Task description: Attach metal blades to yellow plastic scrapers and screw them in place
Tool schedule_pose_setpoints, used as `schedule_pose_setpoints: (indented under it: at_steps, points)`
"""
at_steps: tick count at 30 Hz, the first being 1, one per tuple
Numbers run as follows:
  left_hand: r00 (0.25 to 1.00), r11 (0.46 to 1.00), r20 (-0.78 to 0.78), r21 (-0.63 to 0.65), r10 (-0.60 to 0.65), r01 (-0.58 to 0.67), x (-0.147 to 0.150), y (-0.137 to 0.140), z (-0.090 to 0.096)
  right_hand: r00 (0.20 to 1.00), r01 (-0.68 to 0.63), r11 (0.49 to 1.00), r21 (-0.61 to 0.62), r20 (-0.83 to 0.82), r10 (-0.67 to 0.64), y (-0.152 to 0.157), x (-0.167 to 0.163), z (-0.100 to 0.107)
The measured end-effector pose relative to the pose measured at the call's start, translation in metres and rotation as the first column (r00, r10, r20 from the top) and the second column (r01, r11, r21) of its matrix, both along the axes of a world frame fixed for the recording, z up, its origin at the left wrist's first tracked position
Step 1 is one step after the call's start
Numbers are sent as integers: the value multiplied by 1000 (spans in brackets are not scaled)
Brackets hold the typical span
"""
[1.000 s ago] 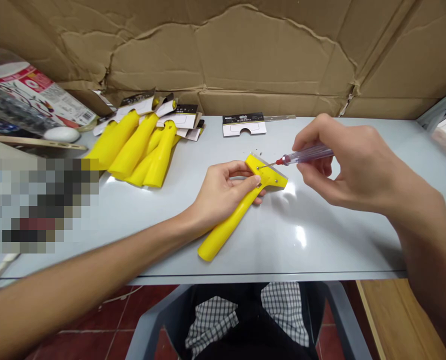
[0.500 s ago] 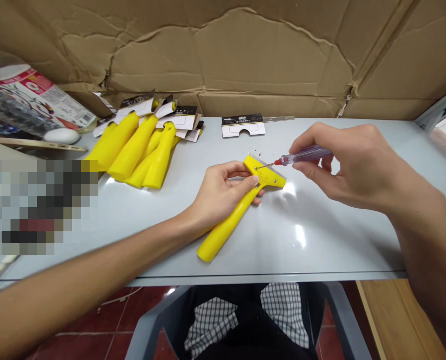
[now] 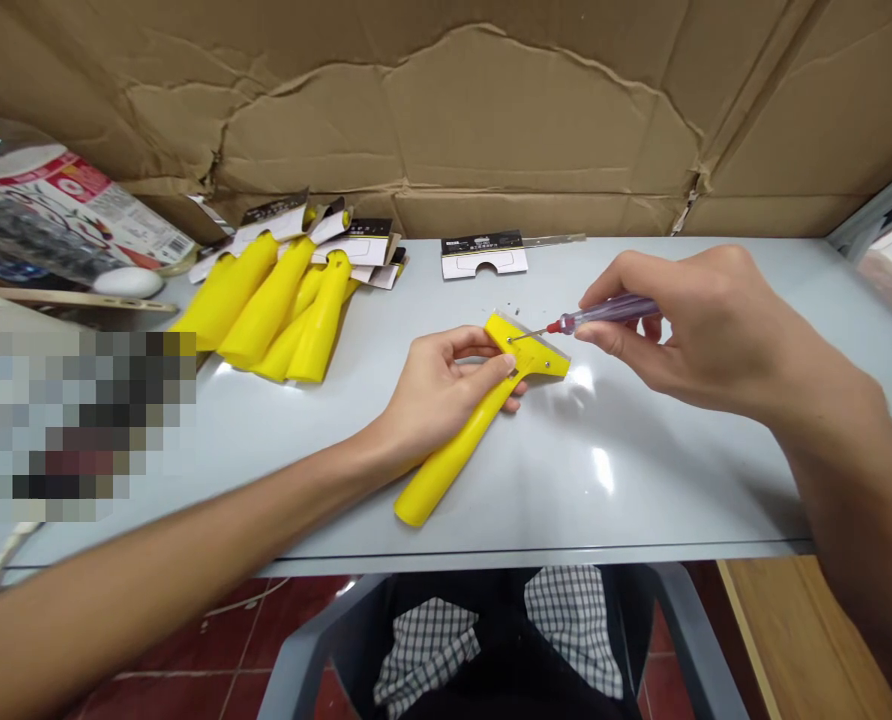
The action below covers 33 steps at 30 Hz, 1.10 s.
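Note:
My left hand (image 3: 457, 390) is closed around the neck of a yellow scraper (image 3: 453, 458), thumb on top near its wide head. The scraper lies slanted over the table, its handle end toward me, with two small screws and a metal blade edge visible on the head. In my right hand (image 3: 705, 325) is a screwdriver (image 3: 615, 312) with a clear purple handle and red collar, pinched between thumb and fingers. Its thin shaft slopes down left, and the tip meets the left screw on the scraper head.
Several yellow scrapers (image 3: 255, 305) with card sleeves are piled at the left. A black and white card sleeve (image 3: 483, 256) lies at the back beside a thin strip. A labelled plastic bottle (image 3: 93, 195), a white mouse (image 3: 128, 282) and a cable (image 3: 7, 555) are farther left. Cardboard (image 3: 446, 110) lines the back.
The view has shifted slightly. Both hands keep their grips, and the screwdriver tip stays at the left screw of the scraper.

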<state>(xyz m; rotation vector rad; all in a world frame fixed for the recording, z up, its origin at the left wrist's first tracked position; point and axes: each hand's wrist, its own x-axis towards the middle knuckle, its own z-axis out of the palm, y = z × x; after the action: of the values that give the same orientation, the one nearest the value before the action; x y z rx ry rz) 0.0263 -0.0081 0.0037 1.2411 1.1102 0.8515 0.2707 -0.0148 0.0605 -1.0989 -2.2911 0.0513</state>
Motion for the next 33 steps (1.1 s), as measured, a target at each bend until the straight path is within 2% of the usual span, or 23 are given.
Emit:
schedule_pose_setpoints:
  at_steps: [5, 9, 12, 24, 33]
  points:
    - [1000, 1000, 3, 7, 0, 0, 0, 0, 1, 998, 21, 999, 25, 52, -22, -1, 0, 1]
    - [1000, 1000, 0, 13, -10, 10, 0, 0, 0, 998, -31, 999, -43, 60, 34, -5, -1, 2]
    - [1000, 1000, 4, 17, -10, 10, -1, 0, 0, 998, -56, 997, -45, 37, 58, -5, -1, 2]
    - [1000, 1000, -19, 7, -6, 6, -1, 0, 2, 999, 3, 1000, -16, 34, -3, -2, 0, 0]
    - [1000, 1000, -8, -2, -5, 5, 1, 0, 1, 997, 54, 997, -51, 50, -52, -3, 0, 0]
